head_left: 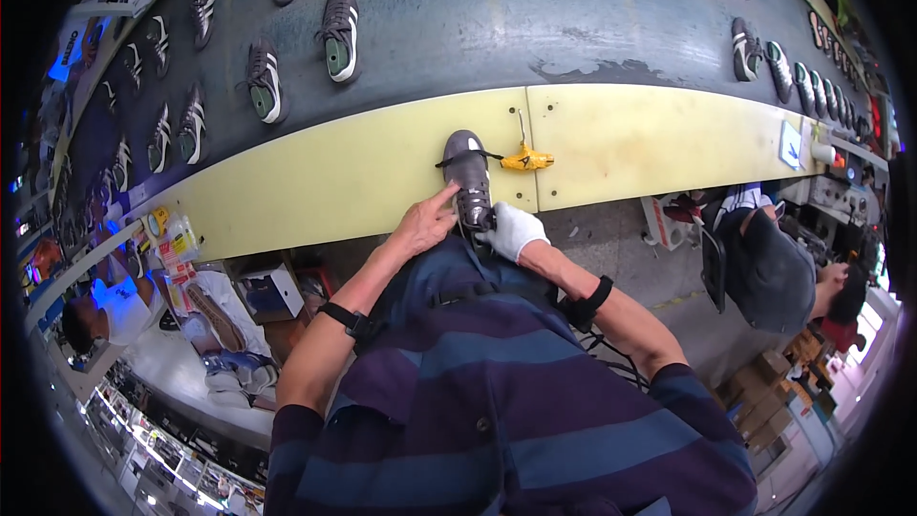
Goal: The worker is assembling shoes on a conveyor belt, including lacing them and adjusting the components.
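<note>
A dark grey sneaker (468, 172) with pale stripes rests on the yellow ledge, its toe pointing away from me. A loose black lace (458, 159) lies across its toe area. My bare left hand (427, 225) is closed at the shoe's left side, with the index finger reaching along the lacing. In a white glove, my right hand (517, 230) grips the shoe near its heel opening on the right. Just right of the toe lies a hooked metal tool with a yellow wrapped handle (527, 161); neither hand touches it.
Beyond the yellow ledge (334, 158) runs a dark conveyor belt (449, 29) carrying several sneakers (339, 33) left and right. A co-worker (769, 268) sits at the right, another person (110, 311) at far left. Shoes and a box (270, 292) stand at lower left.
</note>
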A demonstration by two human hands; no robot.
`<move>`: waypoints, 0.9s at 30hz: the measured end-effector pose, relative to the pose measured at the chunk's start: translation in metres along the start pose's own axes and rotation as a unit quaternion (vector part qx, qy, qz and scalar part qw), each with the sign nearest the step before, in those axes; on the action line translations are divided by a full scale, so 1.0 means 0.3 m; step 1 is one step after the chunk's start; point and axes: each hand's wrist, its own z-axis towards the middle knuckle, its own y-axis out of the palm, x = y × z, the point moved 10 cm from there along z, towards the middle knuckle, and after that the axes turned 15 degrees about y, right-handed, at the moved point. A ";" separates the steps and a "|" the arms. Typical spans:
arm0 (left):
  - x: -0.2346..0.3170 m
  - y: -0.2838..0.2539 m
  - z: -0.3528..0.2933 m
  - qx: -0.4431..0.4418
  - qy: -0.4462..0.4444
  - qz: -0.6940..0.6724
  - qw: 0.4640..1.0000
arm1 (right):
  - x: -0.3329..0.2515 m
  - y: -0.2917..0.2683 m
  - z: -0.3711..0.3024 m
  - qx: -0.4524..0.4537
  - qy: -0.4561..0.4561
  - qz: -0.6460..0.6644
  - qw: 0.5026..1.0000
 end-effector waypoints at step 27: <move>0.246 0.027 0.107 -0.065 0.047 0.258 0.963 | -0.114 -0.168 0.040 0.028 -0.182 0.052 0.981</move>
